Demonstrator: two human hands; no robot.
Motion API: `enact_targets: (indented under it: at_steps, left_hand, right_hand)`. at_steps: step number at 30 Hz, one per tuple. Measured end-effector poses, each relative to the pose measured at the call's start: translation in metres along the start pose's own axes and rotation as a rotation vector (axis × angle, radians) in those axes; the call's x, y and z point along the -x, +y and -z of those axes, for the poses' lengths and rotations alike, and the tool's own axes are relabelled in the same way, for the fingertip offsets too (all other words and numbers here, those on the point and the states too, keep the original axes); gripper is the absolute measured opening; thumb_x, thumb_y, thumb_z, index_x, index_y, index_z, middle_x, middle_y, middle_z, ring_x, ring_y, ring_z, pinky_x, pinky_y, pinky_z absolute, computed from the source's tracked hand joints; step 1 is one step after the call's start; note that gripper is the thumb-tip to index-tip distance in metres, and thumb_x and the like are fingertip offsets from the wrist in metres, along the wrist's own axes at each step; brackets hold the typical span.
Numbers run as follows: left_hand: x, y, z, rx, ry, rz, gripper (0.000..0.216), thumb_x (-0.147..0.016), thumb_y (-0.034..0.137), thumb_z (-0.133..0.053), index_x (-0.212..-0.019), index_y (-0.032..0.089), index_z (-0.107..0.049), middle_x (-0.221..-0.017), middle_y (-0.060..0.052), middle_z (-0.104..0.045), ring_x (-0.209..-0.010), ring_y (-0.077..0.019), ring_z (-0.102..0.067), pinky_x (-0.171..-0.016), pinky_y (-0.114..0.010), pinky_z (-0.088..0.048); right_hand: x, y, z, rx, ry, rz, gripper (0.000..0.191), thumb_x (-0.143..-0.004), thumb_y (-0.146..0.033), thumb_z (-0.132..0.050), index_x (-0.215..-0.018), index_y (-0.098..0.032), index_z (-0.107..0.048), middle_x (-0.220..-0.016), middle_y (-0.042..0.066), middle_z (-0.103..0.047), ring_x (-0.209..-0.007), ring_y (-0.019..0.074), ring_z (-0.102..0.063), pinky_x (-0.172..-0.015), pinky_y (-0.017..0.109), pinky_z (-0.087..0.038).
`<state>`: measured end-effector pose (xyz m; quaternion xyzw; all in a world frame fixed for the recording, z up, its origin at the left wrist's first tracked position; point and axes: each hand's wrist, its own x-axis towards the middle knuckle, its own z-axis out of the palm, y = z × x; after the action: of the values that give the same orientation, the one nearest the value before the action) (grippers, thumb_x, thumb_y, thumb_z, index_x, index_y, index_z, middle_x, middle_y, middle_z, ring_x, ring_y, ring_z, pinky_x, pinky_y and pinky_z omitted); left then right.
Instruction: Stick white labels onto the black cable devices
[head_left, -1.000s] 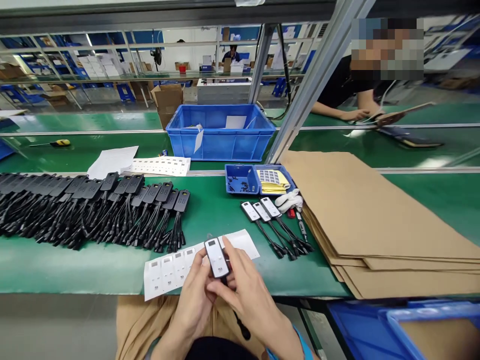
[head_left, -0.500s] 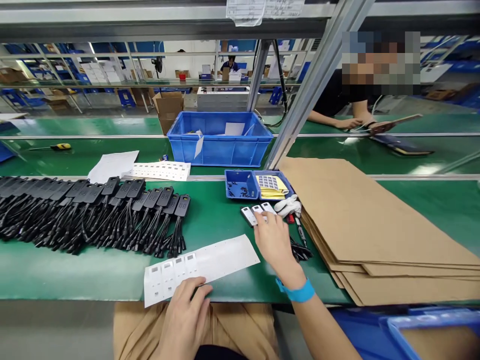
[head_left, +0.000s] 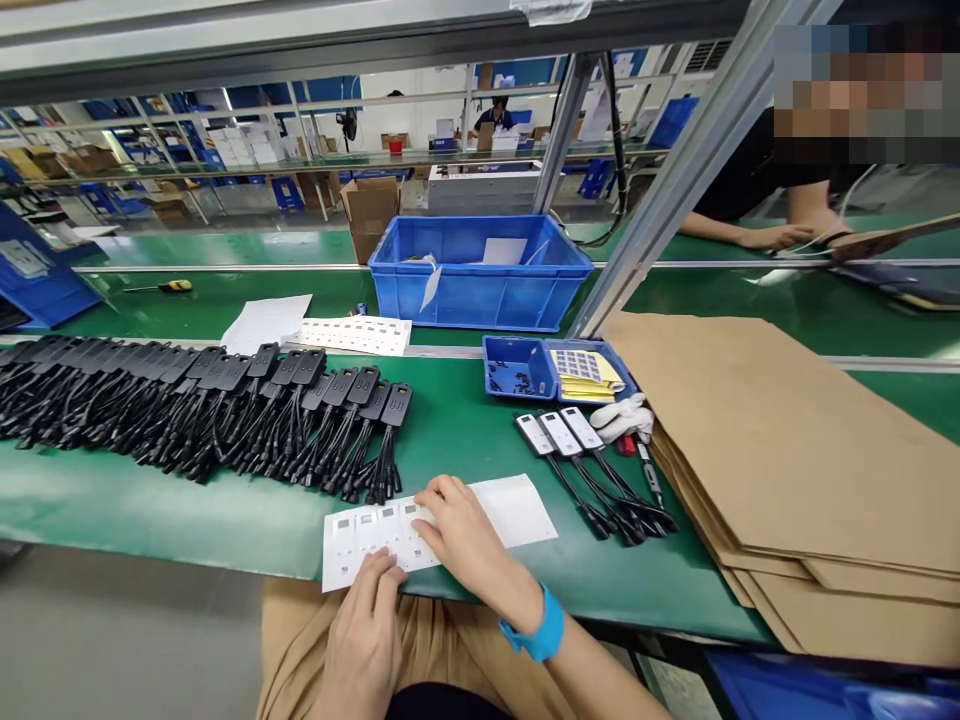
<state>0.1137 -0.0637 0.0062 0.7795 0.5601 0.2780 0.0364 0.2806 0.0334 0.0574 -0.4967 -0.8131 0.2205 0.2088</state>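
Note:
A white sheet of labels (head_left: 517, 512) lies at the table's front edge, with several rectangular labels on its left part. My left hand (head_left: 365, 625) rests its outstretched fingertips on the sheet's lower edge. Over the rightmost label, my right hand (head_left: 461, 535) has its thumb and forefinger apart, touching the sheet; no label is seen lifted. Three black cabled devices (head_left: 561, 436) with white labels on their faces lie to the right. At the left, a long row of black cabled devices (head_left: 352, 395) shows dark faces, their cables pointing toward me.
A small blue bin (head_left: 517, 370) holds small dark parts, and yellow sheets lie beside them. Behind stands a large blue crate (head_left: 480, 295). Cardboard sheets (head_left: 795, 450) are stacked at the right, near a white glove (head_left: 622, 418). A screwdriver (head_left: 172, 286) lies far left. Another person works across the table.
My right hand has moved from the three labelled devices leftward and down to the label sheet. My left hand stays at the sheet's lower edge. The view has shifted left.

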Motion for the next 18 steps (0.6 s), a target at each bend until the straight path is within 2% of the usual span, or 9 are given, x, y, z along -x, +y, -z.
enact_targets:
  at_steps: [2, 4, 6, 9, 10, 12, 14, 16, 18]
  left_hand:
    - [-0.002, 0.001, 0.0, -0.082, 0.063, -0.073, 0.041, -0.084, -0.004, -0.034, -0.11, 0.018, -0.056, -0.111, -0.008, -0.065, -0.111, -0.0216, -0.061, -0.097, -0.034, -0.047]
    - [-0.007, 0.004, 0.004, -0.16, 0.097, -0.109, 0.04, -0.083, -0.006, -0.031, -0.107, 0.017, -0.055, -0.105, -0.007, -0.066, -0.103, -0.0199, -0.064, -0.088, -0.031, -0.051]
    - [-0.019, 0.008, 0.012, -0.204, 0.057, -0.089, 0.038, -0.083, -0.005, -0.031, -0.101, 0.018, -0.054, -0.095, -0.005, -0.067, -0.089, -0.0185, -0.067, -0.071, -0.027, -0.053]
    - [-0.055, 0.011, 0.028, -0.251, -0.056, -0.025, 0.029, -0.086, 0.0, -0.034, -0.095, 0.019, -0.053, -0.08, -0.002, -0.064, -0.065, -0.018, -0.063, -0.049, -0.026, -0.046]
    - [-0.072, 0.01, 0.032, -0.278, -0.076, 0.004, 0.025, -0.088, 0.004, -0.037, -0.098, 0.019, -0.054, -0.083, -0.003, -0.065, -0.068, -0.0191, -0.063, -0.05, -0.027, -0.046]
    - [-0.111, 0.009, 0.037, -0.334, -0.034, 0.062, 0.016, -0.092, 0.015, -0.043, -0.103, 0.018, -0.054, -0.096, -0.007, -0.065, -0.084, -0.0225, -0.063, -0.061, -0.029, -0.05]
    - [-0.148, 0.007, 0.035, -0.412, -0.047, 0.15, 0.018, -0.093, 0.027, -0.048, -0.106, 0.016, -0.054, -0.099, -0.01, -0.064, -0.091, -0.026, -0.062, -0.066, -0.032, -0.05]
    - [-0.178, 0.005, 0.03, -0.463, -0.105, 0.242, 0.029, -0.091, 0.037, -0.053, -0.107, 0.013, -0.054, -0.094, -0.013, -0.065, -0.088, -0.0288, -0.063, -0.063, -0.033, -0.049]
    - [-0.195, 0.002, 0.025, -0.457, -0.161, 0.306, 0.035, -0.09, 0.04, -0.055, -0.109, 0.01, -0.053, -0.085, -0.013, -0.066, -0.081, -0.0303, -0.066, -0.06, -0.033, -0.048]
  right_hand:
    - [0.003, 0.002, 0.002, -0.102, 0.044, 0.028, 0.014, -0.082, -0.003, -0.063, -0.088, -0.016, -0.061, -0.092, 0.008, -0.058, -0.089, 0.0249, -0.054, -0.079, 0.04, -0.048]
    - [0.01, 0.005, 0.01, -0.297, 0.094, 0.082, 0.015, -0.084, -0.003, -0.06, -0.083, -0.018, -0.059, -0.089, 0.005, -0.056, -0.086, 0.022, -0.054, -0.077, 0.036, -0.046]
    - [0.018, 0.007, 0.023, -0.519, 0.158, 0.118, 0.013, -0.087, -0.008, -0.058, -0.081, -0.02, -0.057, -0.086, 0.003, -0.054, -0.083, 0.0194, -0.053, -0.074, 0.032, -0.044]
    - [0.03, 0.012, 0.045, -0.739, 0.29, 0.104, 0.011, -0.091, -0.019, -0.055, -0.081, -0.022, -0.055, -0.081, 0.001, -0.052, -0.079, 0.0179, -0.051, -0.071, 0.03, -0.041]
    - [0.034, 0.013, 0.05, -0.777, 0.329, 0.095, 0.011, -0.092, -0.021, -0.054, -0.081, -0.022, -0.054, -0.081, 0.001, -0.051, -0.078, 0.0178, -0.05, -0.07, 0.029, -0.04]
    - [0.039, 0.015, 0.057, -0.818, 0.377, 0.073, 0.01, -0.094, -0.023, -0.053, -0.084, -0.023, -0.055, -0.082, 0.001, -0.049, -0.079, 0.0177, -0.048, -0.069, 0.028, -0.039]
    - [0.044, 0.017, 0.058, -0.831, 0.392, 0.048, 0.009, -0.094, -0.024, -0.053, -0.085, -0.023, -0.055, -0.083, 0.001, -0.049, -0.079, 0.0175, -0.048, -0.068, 0.028, -0.039]
    - [0.048, 0.017, 0.056, -0.836, 0.389, 0.03, 0.009, -0.094, -0.024, -0.053, -0.086, -0.024, -0.056, -0.084, 0.001, -0.049, -0.079, 0.017, -0.048, -0.069, 0.027, -0.039]
    - [0.052, 0.018, 0.054, -0.844, 0.388, 0.018, 0.009, -0.094, -0.025, -0.054, -0.085, -0.023, -0.056, -0.083, 0.001, -0.049, -0.078, 0.0166, -0.048, -0.069, 0.027, -0.039]
